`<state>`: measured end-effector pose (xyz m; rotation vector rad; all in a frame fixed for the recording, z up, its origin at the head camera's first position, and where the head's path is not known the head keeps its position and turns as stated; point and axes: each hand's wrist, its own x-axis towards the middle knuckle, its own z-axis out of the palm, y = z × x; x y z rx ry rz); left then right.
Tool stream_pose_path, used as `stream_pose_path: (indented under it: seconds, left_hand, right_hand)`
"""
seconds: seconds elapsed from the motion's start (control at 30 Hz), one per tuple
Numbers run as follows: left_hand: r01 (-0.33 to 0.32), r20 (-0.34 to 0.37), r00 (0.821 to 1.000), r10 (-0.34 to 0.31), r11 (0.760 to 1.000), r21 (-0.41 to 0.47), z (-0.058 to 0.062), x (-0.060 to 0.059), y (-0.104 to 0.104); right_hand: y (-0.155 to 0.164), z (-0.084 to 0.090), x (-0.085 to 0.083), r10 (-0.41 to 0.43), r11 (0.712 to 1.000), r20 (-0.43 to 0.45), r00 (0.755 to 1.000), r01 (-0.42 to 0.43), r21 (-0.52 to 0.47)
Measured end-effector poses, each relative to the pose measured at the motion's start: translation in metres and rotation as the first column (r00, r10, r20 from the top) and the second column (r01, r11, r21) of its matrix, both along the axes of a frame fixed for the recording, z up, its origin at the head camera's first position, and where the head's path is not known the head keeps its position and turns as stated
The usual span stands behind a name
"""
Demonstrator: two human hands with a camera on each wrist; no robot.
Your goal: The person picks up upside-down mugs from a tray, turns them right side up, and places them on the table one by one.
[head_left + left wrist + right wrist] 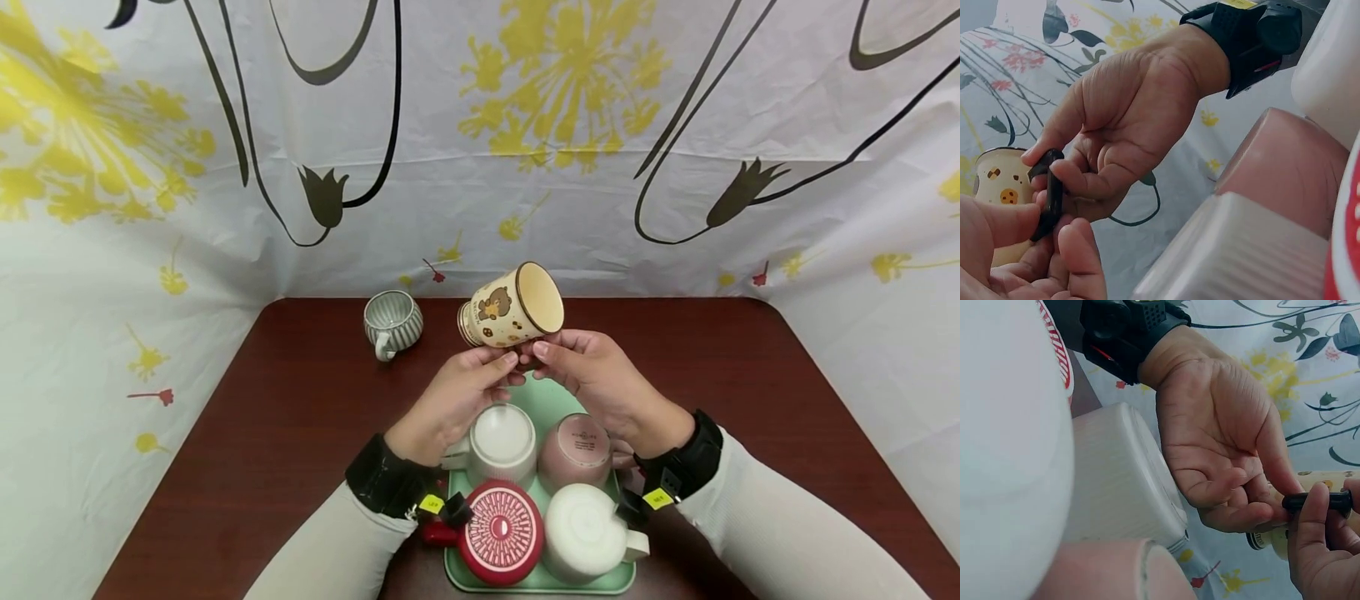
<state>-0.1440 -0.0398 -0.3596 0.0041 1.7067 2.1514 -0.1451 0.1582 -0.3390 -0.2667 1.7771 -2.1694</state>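
A cream mug (pixel 504 308) with a bear print and brown rim is held up tilted in the head view, its mouth facing right. Its dark handle (pixel 1054 195) points down toward the person. My left hand (pixel 463 390) pinches one end of the handle between thumb and fingers. My right hand (pixel 609 382) pinches the other end, its fingertips close to the left ones. Below the hands, a green tray (pixel 546 400) bears upside-down mugs: a white ribbed one (pixel 504 435), a pink one (pixel 577 450), a red one (pixel 501 533) and a plain white one (pixel 581 533).
A grey-green ribbed cup (pixel 393 321) stands upright at the table's back left, handle toward the person. The dark red-brown table (pixel 300 433) ends at a patterned cloth (pixel 450 208) behind and at both sides.
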Motion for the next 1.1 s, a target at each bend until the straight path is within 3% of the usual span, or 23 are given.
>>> stream_pose_path:
  seconds: [0.17, 0.27, 0.3, 0.37, 0.5, 0.53, 0.67, 0.73, 0.8, 0.9, 1.1]
  left_hand:
    - [0.051, -0.074, 0.995, -0.062, 0.988, -0.143, -0.002, 0.000, -0.012]
    - [0.019, -0.173, 0.982, -0.075, 0.953, -0.302, -0.001, 0.002, -0.024]
    - [-0.011, -0.219, 0.973, -0.078, 0.925, -0.380, 0.001, 0.004, -0.028]
    - [-0.093, -0.316, 0.944, -0.097, 0.839, -0.536, 0.000, 0.006, -0.038]
    - [-0.277, -0.454, 0.877, -0.157, 0.609, -0.744, -0.009, 0.012, -0.057]
    - [-0.305, -0.473, 0.864, -0.174, 0.566, -0.766, -0.014, 0.013, -0.062]
    - [-0.380, -0.505, 0.834, -0.222, 0.432, -0.818, -0.035, 0.016, -0.077]
    - [-0.411, -0.519, 0.821, -0.239, 0.383, -0.827, -0.045, 0.017, -0.084]
    - [-0.440, -0.534, 0.808, -0.248, 0.348, -0.828, -0.053, 0.017, -0.089]
    - [-0.464, -0.545, 0.796, -0.262, 0.314, -0.828, -0.061, 0.014, -0.093]
    - [-0.434, -0.512, 0.811, -0.283, 0.295, -0.851, -0.069, 0.007, -0.094]
  right_hand:
    - [0.002, 0.001, -0.001, 0.021, 0.999, 0.023, 1.000, -0.020, -0.026]
    - [0.003, 0.004, -0.004, 0.038, 0.999, 0.008, 0.999, -0.038, -0.017]
    - [0.003, 0.005, -0.005, 0.041, 0.999, 0.005, 0.999, -0.041, -0.006]
    - [0.002, 0.007, -0.009, 0.043, 0.999, 0.004, 0.999, -0.043, 0.022]
    - [-0.005, 0.014, -0.022, 0.033, 0.994, 0.033, 0.999, -0.036, 0.105]
    - [-0.008, 0.016, -0.026, 0.030, 0.991, 0.043, 0.999, -0.035, 0.125]
    - [-0.020, 0.022, -0.043, 0.017, 0.980, 0.076, 0.997, -0.032, 0.196]
    - [-0.028, 0.024, -0.053, 0.009, 0.975, 0.089, 0.996, -0.029, 0.222]
    - [-0.037, 0.024, -0.062, 0.003, 0.970, 0.098, 0.995, -0.027, 0.242]
    - [-0.049, 0.022, -0.077, -0.006, 0.966, 0.126, 0.992, -0.027, 0.258]
    - [-0.075, 0.009, -0.103, -0.048, 0.959, 0.214, 0.976, -0.016, 0.284]
